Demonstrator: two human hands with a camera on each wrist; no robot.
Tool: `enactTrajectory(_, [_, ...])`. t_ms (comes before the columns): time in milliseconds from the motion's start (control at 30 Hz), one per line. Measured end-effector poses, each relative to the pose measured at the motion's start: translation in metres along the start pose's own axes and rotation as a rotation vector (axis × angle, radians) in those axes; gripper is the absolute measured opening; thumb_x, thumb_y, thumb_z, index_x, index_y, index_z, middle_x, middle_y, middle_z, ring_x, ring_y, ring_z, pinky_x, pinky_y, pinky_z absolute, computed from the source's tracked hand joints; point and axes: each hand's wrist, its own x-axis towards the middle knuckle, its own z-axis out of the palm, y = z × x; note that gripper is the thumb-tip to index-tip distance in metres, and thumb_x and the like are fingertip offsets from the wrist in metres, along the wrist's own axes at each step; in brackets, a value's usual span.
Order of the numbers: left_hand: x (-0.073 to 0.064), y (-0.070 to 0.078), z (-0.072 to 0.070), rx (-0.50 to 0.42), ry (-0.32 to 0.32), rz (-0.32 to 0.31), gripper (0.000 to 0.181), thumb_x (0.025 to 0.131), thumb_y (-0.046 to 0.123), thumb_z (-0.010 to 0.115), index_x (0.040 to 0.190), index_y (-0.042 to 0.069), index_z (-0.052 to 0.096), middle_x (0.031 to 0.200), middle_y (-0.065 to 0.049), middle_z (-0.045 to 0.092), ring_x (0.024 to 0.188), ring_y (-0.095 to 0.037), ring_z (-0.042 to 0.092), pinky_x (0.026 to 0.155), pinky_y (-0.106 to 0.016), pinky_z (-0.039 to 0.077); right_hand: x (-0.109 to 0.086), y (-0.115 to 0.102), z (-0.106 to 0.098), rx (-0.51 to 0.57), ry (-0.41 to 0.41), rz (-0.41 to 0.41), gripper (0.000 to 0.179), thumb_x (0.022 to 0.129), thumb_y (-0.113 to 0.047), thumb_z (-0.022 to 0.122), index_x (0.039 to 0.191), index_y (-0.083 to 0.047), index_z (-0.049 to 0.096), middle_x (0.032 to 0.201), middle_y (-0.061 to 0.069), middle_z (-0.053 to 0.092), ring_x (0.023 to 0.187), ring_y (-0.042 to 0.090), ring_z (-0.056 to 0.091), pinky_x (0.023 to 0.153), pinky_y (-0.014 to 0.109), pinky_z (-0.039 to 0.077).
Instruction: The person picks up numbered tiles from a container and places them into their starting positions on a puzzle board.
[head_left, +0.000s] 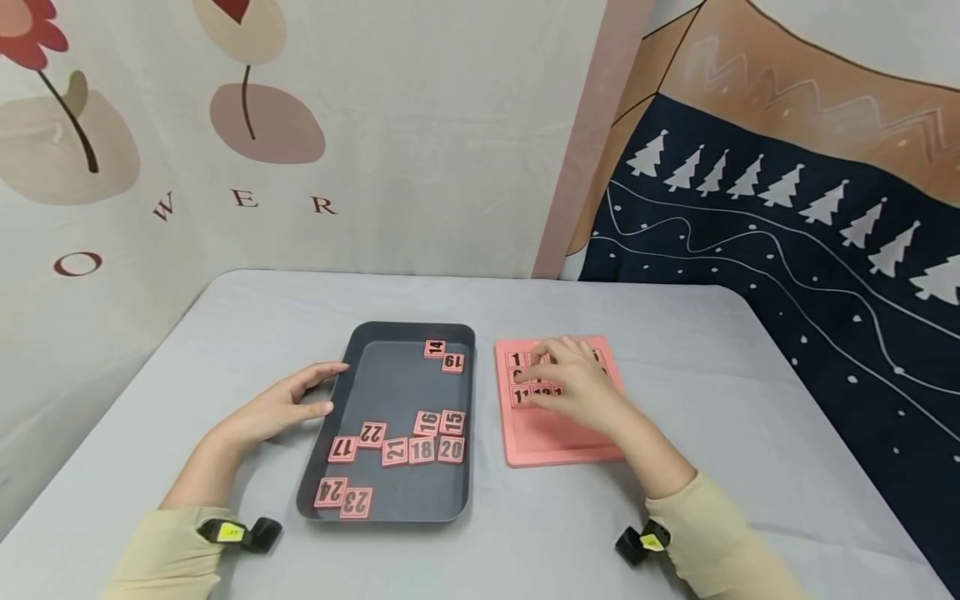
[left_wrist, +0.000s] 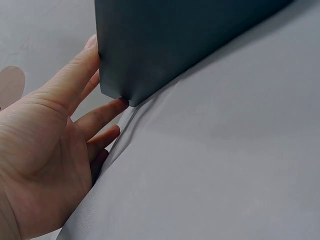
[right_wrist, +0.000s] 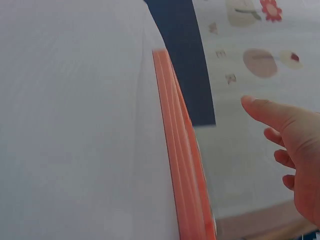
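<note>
My left hand (head_left: 270, 407) is at the left side of a dark grey tray (head_left: 390, 379), its fingertips touching the wall with fingers loosely extended. In the left wrist view, thumb and fingertips meet the tray's side (left_wrist: 145, 45). Several pink number tiles lie loose in the tray, among them 14 (head_left: 435, 348), 19 (head_left: 452, 363) and 23 (head_left: 356, 502). My right hand (head_left: 577, 387) hovers over a pink puzzle board (head_left: 562, 437), fingers loosely bent and nothing visible between them. Rows of number tiles (head_left: 517, 359) fill the board's upper part, partly hidden by this hand.
Both tray and board rest on a white-covered table (head_left: 697, 375), the board to the right of the tray. Behind stands a printed cloth (head_left: 420, 167), with a dark tree-patterned cloth (head_left: 750, 225) at the right.
</note>
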Motion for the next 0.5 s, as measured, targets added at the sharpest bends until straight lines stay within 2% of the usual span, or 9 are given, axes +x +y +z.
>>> enactTrajectory(333, [-0.001,-0.001,-0.001,-0.001,0.000,0.004,0.058,0.094,0.015,0.063,0.145,0.006,0.037,0.149,-0.021,0.032,0.136,-0.043,0.022,0.103,-0.064,0.018,0.056,-0.028,0.032,-0.051,-0.015,0.052,0.030,0.076,-0.036,0.081,0.102,-0.022,0.076,0.101,-0.005,0.049,0.090,0.015,0.038,0.081,0.036,0.030])
enactTrajectory(500, [-0.001,0.000,0.000,0.000,-0.002,0.006,0.058,0.094,0.015,0.063,0.145,0.006,0.037,0.149,-0.021,0.032,0.136,-0.044,0.021,0.103,-0.064,0.018,0.083,-0.036,0.048,-0.097,-0.049,0.105,0.032,0.078,-0.040,0.079,0.103,-0.022,0.075,0.100,-0.003,0.045,0.091,0.017,0.036,0.080,0.036,0.029])
